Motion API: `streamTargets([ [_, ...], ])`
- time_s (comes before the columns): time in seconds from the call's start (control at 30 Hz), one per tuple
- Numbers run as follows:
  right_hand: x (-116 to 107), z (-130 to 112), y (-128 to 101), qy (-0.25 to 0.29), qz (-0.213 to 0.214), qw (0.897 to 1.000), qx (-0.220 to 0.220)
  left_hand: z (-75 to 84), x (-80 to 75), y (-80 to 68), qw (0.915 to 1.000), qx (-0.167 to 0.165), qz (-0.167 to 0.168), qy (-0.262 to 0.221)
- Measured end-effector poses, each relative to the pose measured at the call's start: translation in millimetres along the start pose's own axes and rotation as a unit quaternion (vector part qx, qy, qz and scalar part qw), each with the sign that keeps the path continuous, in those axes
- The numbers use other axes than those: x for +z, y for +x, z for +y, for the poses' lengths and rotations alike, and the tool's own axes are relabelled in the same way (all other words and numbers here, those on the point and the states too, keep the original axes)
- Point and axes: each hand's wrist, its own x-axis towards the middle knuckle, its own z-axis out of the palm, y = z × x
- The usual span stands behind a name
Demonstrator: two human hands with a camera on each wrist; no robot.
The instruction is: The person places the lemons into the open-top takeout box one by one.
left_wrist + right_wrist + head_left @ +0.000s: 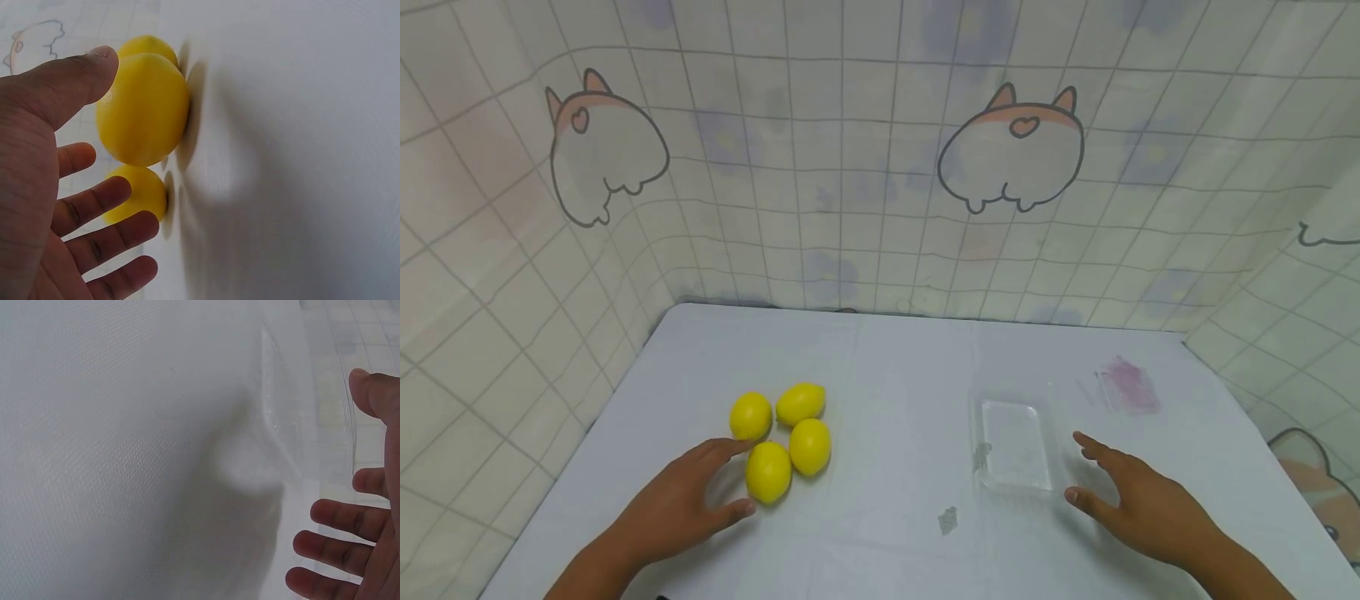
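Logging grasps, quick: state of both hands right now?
Left hand: open beside the yellow lemons, holding nothing.
Right hand: open beside the clear container, holding nothing.

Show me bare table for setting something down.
Table lies bare between the lemons and clear box, save a grey patch, and behind both. Crowded: among the lemons, beside the left hand; the box's right side, near the right hand.

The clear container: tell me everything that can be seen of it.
The clear container is rectangular with rounded corners, see-through and colourless, and looks like thin, shiny plastic. A pale line outlines its floor, with clear walls around it. It rests flat on the white table, its longer sides running away from the person, and nothing shows inside. The right hand is just to its right, with a gap visible from the head view. Whether it has a lid cannot be told.
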Motion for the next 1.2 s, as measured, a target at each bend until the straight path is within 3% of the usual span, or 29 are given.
streamTargets([
  [1.2,1,1,1,-0.008,0.008,1.0,-0.011,0.9,18.2,8.9,0.9999,-0.003,-0.004,-0.015],
])
